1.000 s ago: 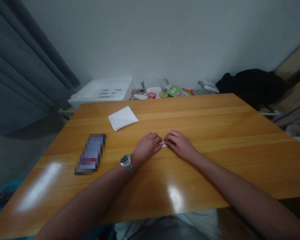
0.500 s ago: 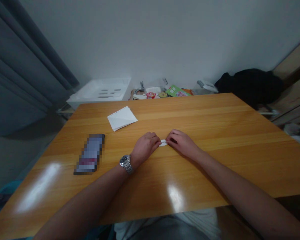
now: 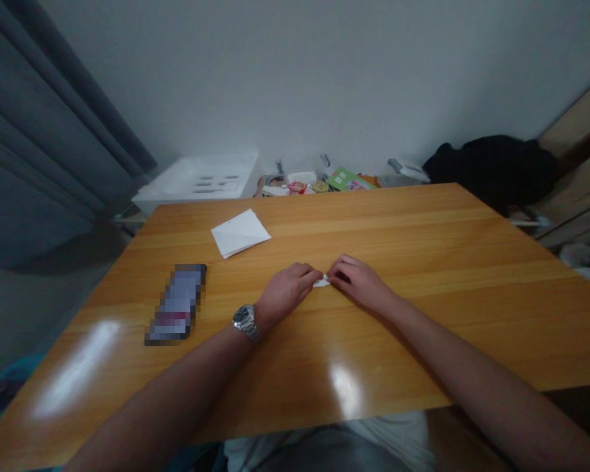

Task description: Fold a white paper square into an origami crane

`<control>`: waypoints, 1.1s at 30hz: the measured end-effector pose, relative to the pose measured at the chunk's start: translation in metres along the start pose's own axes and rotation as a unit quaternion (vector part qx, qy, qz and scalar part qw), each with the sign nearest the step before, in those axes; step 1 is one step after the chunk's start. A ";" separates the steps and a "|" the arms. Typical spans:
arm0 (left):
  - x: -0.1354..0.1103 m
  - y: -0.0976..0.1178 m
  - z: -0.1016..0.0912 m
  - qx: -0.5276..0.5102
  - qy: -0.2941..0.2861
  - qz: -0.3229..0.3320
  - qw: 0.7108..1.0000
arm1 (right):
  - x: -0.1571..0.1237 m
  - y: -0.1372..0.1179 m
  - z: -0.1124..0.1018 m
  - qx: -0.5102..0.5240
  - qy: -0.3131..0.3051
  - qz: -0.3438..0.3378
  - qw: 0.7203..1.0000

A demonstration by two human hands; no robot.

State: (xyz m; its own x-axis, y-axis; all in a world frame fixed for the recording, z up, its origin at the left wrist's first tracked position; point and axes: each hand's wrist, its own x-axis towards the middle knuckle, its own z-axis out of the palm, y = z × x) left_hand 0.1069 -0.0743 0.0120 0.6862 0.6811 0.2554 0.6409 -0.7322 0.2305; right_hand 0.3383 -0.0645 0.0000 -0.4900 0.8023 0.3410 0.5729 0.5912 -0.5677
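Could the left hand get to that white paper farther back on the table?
Probably yes: only bare table lies between the left hand and the white paper, though it and the right hand pinch a small white piece.

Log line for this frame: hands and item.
left hand: pinches small white paper | right hand: pinches same paper | hands: on wooden table | aside: folded white sheet

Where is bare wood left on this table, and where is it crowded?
Bare wood: right half of the table beyond the right hand; near strip between the forearms. Crowded: left side, with paper stack and dark object; centre, where left hand and right hand pinch a small white piece.
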 end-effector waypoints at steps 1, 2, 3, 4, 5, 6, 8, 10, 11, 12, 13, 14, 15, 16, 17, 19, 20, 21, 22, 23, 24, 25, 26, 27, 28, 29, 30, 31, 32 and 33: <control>0.000 0.000 0.000 0.000 -0.001 0.007 1.000 | 0.000 0.000 -0.001 0.002 0.000 0.000 1.000; 0.000 0.000 -0.001 -0.001 -0.001 0.010 1.000 | 0.000 0.000 -0.001 0.004 0.001 -0.001 1.000; 0.000 0.000 -0.001 -0.002 -0.001 0.012 1.000 | 0.000 0.000 -0.002 0.006 0.003 -0.001 1.000; 0.000 0.000 -0.001 -0.004 -0.002 0.014 1.000 | -0.001 0.000 -0.003 0.007 0.004 0.000 1.000; 0.000 0.000 -0.001 -0.008 -0.003 0.017 1.000 | -0.001 0.000 -0.003 0.009 0.005 0.001 1.000; 0.000 -0.001 0.000 -0.011 -0.005 0.020 1.000 | -0.001 0.000 -0.004 0.012 0.005 0.004 1.000; 0.000 -0.001 0.001 -0.019 -0.008 0.023 1.000 | -0.001 0.001 -0.004 0.015 0.005 0.009 1.000; 0.000 -0.002 0.002 -0.028 -0.006 0.018 0.999 | -0.001 0.001 -0.004 0.017 0.005 0.012 1.000; 0.000 -0.003 0.003 -0.031 -0.004 0.014 0.999 | -0.001 0.001 -0.004 0.019 0.006 0.012 1.000; 0.000 -0.003 0.003 -0.034 -0.001 0.010 0.999 | -0.001 0.000 -0.004 0.021 0.007 0.011 1.000; 0.000 -0.003 0.004 -0.036 0.002 0.007 0.999 | -0.001 -0.001 -0.004 0.024 0.008 0.011 1.000; 0.000 -0.004 0.004 -0.038 0.004 0.005 0.999 | -0.001 -0.002 -0.005 0.027 0.010 0.010 1.000; 0.000 -0.003 0.003 -0.040 0.007 0.004 0.999 | -0.001 -0.004 -0.005 0.030 0.012 0.009 0.999; 0.000 -0.003 0.003 -0.043 0.008 0.004 0.999 | -0.001 -0.006 -0.006 0.035 0.015 0.005 0.999; 0.000 -0.003 0.002 -0.046 0.009 0.003 0.999 | -0.001 -0.008 -0.007 0.039 0.017 0.000 0.999; 0.000 -0.002 0.001 -0.053 0.010 -0.002 0.999 | -0.001 -0.010 -0.007 0.047 0.015 -0.020 0.999; 0.001 -0.002 0.000 -0.055 0.010 -0.006 0.998 | -0.001 -0.011 -0.007 0.050 0.011 -0.032 0.998; 0.001 -0.002 0.000 -0.057 0.010 -0.009 0.998 | -0.001 -0.011 -0.007 0.051 0.006 -0.042 0.998; 0.001 -0.002 0.000 -0.059 0.011 -0.012 0.998 | -0.001 -0.010 -0.007 0.051 0.001 -0.050 0.997; 0.002 -0.002 0.000 -0.061 0.013 -0.014 0.998 | -0.001 -0.009 -0.006 0.050 -0.003 -0.056 0.997; 0.002 -0.002 0.000 -0.065 0.016 -0.016 0.998 | -0.001 -0.008 -0.006 0.048 -0.005 -0.060 0.997; 0.002 -0.002 0.000 -0.070 0.018 -0.018 0.997 | -0.001 -0.007 -0.005 0.046 -0.006 -0.061 0.997; 0.002 -0.003 0.001 -0.077 0.021 -0.020 0.997 | -0.001 -0.006 -0.005 0.044 -0.006 -0.063 0.997; 0.002 -0.003 0.001 -0.084 0.024 -0.022 0.996 | -0.001 -0.005 -0.005 0.042 -0.005 -0.063 0.997; 0.002 -0.003 0.001 -0.092 0.027 -0.024 0.995 | -0.001 -0.004 -0.005 0.042 -0.002 -0.064 0.997; 0.002 -0.003 0.001 -0.098 0.031 -0.026 0.994 | -0.001 -0.004 -0.005 0.042 0.000 -0.064 0.997; 0.002 -0.003 0.000 -0.103 0.034 -0.027 0.994 | -0.001 -0.004 -0.005 0.042 0.003 -0.064 0.997; 0.002 -0.003 0.000 -0.108 0.037 -0.027 0.993 | -0.001 -0.004 -0.005 0.042 0.005 -0.064 0.997; 0.002 -0.003 0.000 -0.112 0.039 -0.027 0.993 | -0.001 -0.005 -0.005 0.041 0.007 -0.064 0.997; 0.002 -0.003 0.000 -0.117 0.042 -0.027 0.992 | -0.001 -0.005 -0.005 0.040 0.009 -0.063 0.997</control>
State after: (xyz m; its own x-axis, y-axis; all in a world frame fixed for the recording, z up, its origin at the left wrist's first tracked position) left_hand 0.1062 -0.0713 0.0121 0.6155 0.7243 0.3108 0.5730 -0.6820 0.4545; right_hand 0.3388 -0.0676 0.0063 -0.5425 0.7235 0.4268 0.4531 0.6799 -0.5766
